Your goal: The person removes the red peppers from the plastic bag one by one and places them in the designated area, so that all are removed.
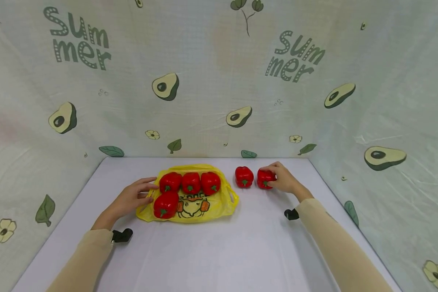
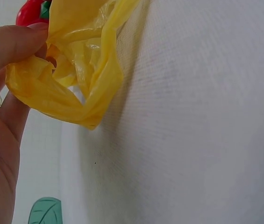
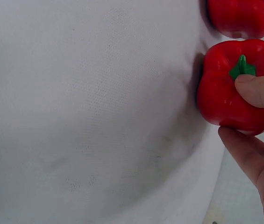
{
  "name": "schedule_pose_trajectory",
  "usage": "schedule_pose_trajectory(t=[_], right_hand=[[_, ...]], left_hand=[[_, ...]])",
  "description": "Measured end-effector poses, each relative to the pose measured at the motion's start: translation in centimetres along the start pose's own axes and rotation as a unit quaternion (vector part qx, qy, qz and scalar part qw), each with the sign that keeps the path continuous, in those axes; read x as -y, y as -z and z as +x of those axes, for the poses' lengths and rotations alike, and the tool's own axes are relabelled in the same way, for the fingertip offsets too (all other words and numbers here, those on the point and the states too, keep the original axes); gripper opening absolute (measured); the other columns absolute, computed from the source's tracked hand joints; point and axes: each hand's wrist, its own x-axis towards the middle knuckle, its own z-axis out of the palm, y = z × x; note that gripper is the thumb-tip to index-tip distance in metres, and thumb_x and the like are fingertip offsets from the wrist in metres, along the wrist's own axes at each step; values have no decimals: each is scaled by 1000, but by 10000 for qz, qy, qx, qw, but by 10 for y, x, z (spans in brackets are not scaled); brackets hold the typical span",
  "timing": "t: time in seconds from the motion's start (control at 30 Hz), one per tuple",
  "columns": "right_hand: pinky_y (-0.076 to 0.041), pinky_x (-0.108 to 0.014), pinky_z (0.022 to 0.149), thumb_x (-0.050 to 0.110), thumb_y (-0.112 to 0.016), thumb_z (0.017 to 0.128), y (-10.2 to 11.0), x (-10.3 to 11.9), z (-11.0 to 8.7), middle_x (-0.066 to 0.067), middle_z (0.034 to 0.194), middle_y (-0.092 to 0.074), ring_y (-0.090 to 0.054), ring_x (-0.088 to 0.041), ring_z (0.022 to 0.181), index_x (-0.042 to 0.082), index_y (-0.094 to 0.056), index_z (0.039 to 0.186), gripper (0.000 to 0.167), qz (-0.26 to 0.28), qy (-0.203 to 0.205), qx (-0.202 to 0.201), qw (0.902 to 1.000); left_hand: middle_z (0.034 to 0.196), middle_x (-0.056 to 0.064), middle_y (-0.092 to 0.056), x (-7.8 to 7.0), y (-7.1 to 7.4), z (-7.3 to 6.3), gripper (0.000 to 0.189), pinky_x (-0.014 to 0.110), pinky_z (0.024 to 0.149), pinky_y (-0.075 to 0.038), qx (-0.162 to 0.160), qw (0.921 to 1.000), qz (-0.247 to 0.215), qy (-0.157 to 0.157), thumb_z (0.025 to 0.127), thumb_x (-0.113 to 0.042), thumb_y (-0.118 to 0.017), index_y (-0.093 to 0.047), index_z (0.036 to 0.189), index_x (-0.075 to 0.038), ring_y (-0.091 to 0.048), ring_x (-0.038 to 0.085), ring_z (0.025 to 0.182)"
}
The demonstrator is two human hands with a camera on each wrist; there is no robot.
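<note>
Near the far right corner of the desk (image 1: 219, 255), a red pepper (image 1: 264, 177) sits pinched in the right hand (image 1: 285, 181), thumb at its stem (image 3: 242, 68)! Just beside it, another pepper (image 1: 244, 177) stands near the far edge; four more peppers (image 1: 191, 183) lie on the yellow bag (image 1: 222, 207): past halfway, by the look. Towards the left edge, the left hand (image 1: 130, 198) pinches the bag, both arms (image 1: 336, 239) reaching forward.
</note>
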Motion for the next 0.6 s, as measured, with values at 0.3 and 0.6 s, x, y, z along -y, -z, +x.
schedule_pose_trajectory(t=[0.3, 0.6], right_hand=[[-58, -58, 104, -4, -76, 94, 3, -1, -1, -21, 137, -51, -51, -43, 131, 7, -63, 146, 55, -43, -34, 37, 10000], [-57, -59, 104, -6, -76, 93, 3, -1, -1, -21, 141, -50, -50, -44, 134, 8, -63, 147, 57, -30, -20, 64, 10000]], left_hand=[[164, 17, -44, -3, 0, -1, 39, 53, 104, -56, 29, 10000, -23, -52, 97, -7, -77, -71, 135, -9, -59, 49, 132], [165, 15, -44, -5, -1, -1, 39, 53, 105, -55, 7, 9999, 27, 131, 96, -5, -77, -71, 134, -10, -59, 49, 133]])
